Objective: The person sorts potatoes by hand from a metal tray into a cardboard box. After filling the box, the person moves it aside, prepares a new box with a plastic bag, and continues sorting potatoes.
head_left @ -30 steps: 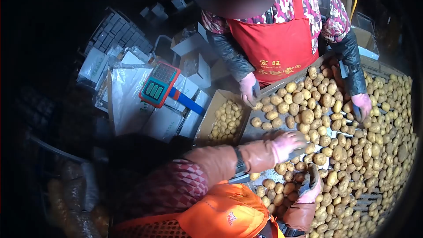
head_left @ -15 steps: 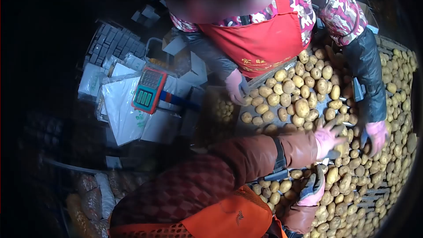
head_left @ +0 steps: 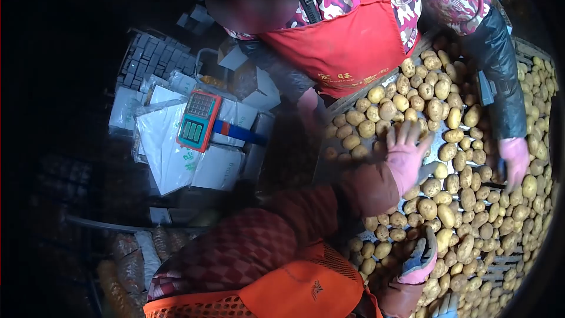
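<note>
Many potatoes (head_left: 445,216) cover the sorting surface at the right. My left hand (head_left: 406,152), in a pink glove, lies with fingers spread over potatoes near the middle of this surface. Nearer my body is my right hand (head_left: 421,259), in a pink and grey glove, its fingers apart among potatoes and nothing visible in it. Both my sleeves are brown.
A person in a red apron (head_left: 341,47) leans in from across, one gloved hand (head_left: 515,162) at the right. Another glove (head_left: 448,306) shows at the bottom edge. Left are a scale display (head_left: 197,123), white boxes (head_left: 219,168) and filled bags (head_left: 126,265).
My left hand has moved left and up over the potatoes. My right hand has hardly moved. The co-worker's right-side hand has shifted up, and another glove has appeared at the bottom.
</note>
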{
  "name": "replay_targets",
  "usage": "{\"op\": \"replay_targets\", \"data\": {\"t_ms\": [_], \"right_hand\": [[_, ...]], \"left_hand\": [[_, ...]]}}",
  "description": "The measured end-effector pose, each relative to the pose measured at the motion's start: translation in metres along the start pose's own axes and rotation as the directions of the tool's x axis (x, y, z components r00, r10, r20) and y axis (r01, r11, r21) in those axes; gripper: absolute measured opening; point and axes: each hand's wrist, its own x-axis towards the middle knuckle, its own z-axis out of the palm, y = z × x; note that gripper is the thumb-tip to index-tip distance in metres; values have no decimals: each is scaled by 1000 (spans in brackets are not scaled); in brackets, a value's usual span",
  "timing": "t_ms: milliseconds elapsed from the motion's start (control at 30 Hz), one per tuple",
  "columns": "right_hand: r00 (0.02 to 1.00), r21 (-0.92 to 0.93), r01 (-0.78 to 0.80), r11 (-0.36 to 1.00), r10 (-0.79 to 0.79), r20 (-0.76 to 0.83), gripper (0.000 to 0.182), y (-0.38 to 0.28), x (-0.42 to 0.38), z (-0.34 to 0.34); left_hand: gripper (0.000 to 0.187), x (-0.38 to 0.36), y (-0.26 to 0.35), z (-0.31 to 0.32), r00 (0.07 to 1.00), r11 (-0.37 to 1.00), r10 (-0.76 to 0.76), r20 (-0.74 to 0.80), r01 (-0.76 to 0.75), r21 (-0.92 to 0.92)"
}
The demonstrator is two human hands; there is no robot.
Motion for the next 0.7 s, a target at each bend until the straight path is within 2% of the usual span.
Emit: {"op": "replay_targets", "data": {"t_ms": [33,100,200,233,267,333,400,467,500,600,633,667,700], "right_hand": [[997,29,-73,997,73,-8,44,4,0,-3],[977,-319,209,924,-208,38,45,7,6,-11],[996,-117,33,993,-23,89,42,-11,3,-3],[996,-125,35,992,-25,84,39,-10,5,-3],[984,3,-159,987,158,86,39,-48,10,21],[858,274,-509,816,508,81,40,-124,19,67],[549,331,-798,504,834,52,41,-152,37,81],[524,360,-808,467,848,77,39,-147,40,79],[515,374,-811,451,853,87,38,-144,42,77],[643,384,-733,562,756,121,40,-123,31,67],[822,254,-568,783,555,125,41,-97,26,49],[935,119,-337,934,316,162,43,-59,21,21],[972,-12,-62,998,64,228,46,-34,16,7]], "left_hand": [[62,0,-3,3,999,1000,-6,41,6,6],[67,1,-9,10,992,1000,-20,123,17,18],[66,7,-7,13,977,991,-13,214,41,-127],[60,9,-9,21,985,990,-11,172,35,-140],[57,13,-10,25,988,986,-12,155,37,-161],[51,19,-10,30,993,978,-18,120,43,-205],[44,19,-8,39,994,974,4,113,22,-226],[43,18,0,39,993,969,41,115,-11,-249],[40,18,6,36,992,943,19,129,25,-332],[36,15,27,19,975,923,-7,221,91,-374],[31,9,28,28,981,933,52,189,19,-359],[29,1,29,26,981,929,82,178,-10,-371],[29,-3,30,22,977,913,97,192,-11,-409]]}}
